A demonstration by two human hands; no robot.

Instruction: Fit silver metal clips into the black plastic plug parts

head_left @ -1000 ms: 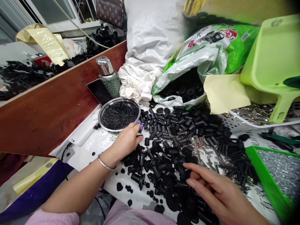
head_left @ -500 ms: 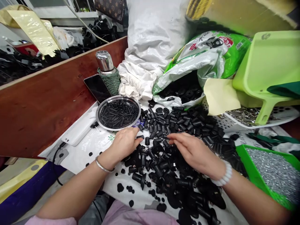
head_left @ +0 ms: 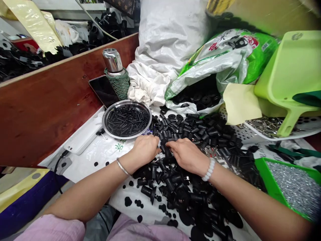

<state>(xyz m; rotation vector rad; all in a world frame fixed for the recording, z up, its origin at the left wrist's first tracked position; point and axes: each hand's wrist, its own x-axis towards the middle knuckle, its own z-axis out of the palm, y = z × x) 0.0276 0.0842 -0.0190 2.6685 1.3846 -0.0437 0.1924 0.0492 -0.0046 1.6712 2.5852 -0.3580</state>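
Note:
My left hand (head_left: 145, 149) is closed in a pinch at the near-left side of a heap of black plastic parts (head_left: 173, 177). What its fingertips hold is mostly hidden. Facing it, my right hand (head_left: 187, 155) has its fingers curled and pressed together; anything inside them is hidden. Between the two hands shows a small black cylindrical part (head_left: 164, 147). Small ribbed black cylinders (head_left: 200, 129) lie loose behind the hands, while larger flanged black pieces (head_left: 149, 192) lie nearer to me. A round metal tray (head_left: 103, 125) of small black springs or screw-like pieces stands beyond my left hand.
A steel flask (head_left: 112, 60) and a phone (head_left: 104, 92) lean by the wooden board (head_left: 50, 110). An open bag (head_left: 233, 63) of black discs lies behind. At right are a light-green dustpan (head_left: 288, 73), a white basket (head_left: 240, 134) and a green tray (head_left: 263, 167) of small shiny pieces.
My right hand has moved left, close to my left hand, and its fingers have curled in. My left hand has shifted slightly right. The view has tilted a little.

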